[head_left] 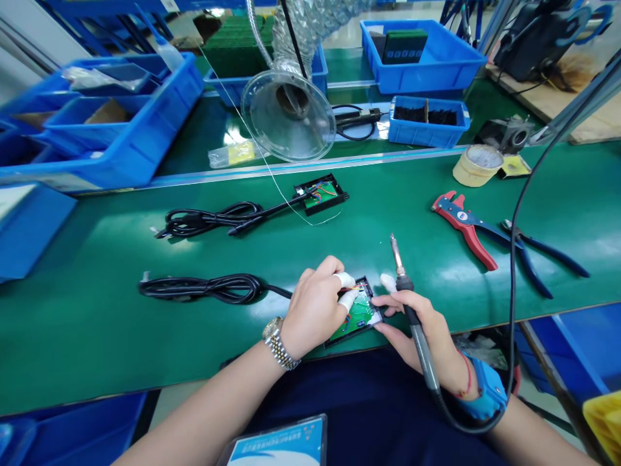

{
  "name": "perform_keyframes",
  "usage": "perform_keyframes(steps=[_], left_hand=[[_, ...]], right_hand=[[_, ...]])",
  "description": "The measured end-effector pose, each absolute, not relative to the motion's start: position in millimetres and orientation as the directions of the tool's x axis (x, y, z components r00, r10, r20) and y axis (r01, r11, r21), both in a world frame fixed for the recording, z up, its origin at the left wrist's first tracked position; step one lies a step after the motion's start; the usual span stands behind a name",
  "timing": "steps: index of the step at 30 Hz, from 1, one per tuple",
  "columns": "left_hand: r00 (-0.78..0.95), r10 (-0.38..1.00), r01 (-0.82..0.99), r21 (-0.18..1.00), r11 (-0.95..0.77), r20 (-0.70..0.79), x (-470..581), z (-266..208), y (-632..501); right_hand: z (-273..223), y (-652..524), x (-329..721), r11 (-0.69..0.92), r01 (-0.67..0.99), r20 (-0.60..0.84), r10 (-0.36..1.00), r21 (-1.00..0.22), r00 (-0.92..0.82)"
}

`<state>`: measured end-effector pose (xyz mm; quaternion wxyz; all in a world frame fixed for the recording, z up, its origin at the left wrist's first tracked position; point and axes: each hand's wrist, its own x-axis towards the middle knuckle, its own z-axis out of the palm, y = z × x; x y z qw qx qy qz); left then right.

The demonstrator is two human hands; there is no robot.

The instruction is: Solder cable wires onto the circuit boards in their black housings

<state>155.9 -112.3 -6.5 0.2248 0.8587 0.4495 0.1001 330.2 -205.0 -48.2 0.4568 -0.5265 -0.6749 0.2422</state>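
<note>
A green circuit board in a black housing [359, 313] lies at the bench's near edge, with thin coloured wires at its top. My left hand [321, 299] pinches at those wires, white covers on thumb and forefinger. What exactly sits between the fingertips is hidden. My right hand [421, 318] is closed around a soldering iron [421, 346], its tip pointing up and away from the board. Fingers of that same hand also touch the housing's right side. From the housing's left a coiled black cable [213, 288] runs across the green bench.
A second wired housing [323, 194] with its cable lies farther back, beneath a fume hood [288, 116] and a hanging strand of solder wire [276, 178]. Red-handled wire strippers [466, 230], cutting pliers [550, 249] and a round tub [478, 165] are at right. Blue bins [422, 55] line the back.
</note>
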Motion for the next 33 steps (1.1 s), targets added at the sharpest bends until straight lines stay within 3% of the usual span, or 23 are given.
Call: perform_keyframes(steps=[18, 26, 33], left_hand=[[0.632, 0.773, 0.707, 0.452, -0.545, -0.056, 160.6, -7.5, -109.1], [0.633, 0.771, 0.695, 0.489, -0.527, -0.068, 160.9, -8.1, -105.6], [0.619, 0.779, 0.704, 0.509, -0.495, -0.098, 163.5, -4.2, -103.2]], right_hand=[[-42.5, -205.5, 329.5, 0.332, 0.53, 0.363, 0.931, -0.781, -0.049], [-9.7, -220.5, 336.1, 0.478, 0.726, 0.57, 0.809, -0.495, -0.144], [-10.2, -223.6, 327.3, 0.498, 0.743, 0.564, 0.802, -0.448, -0.197]])
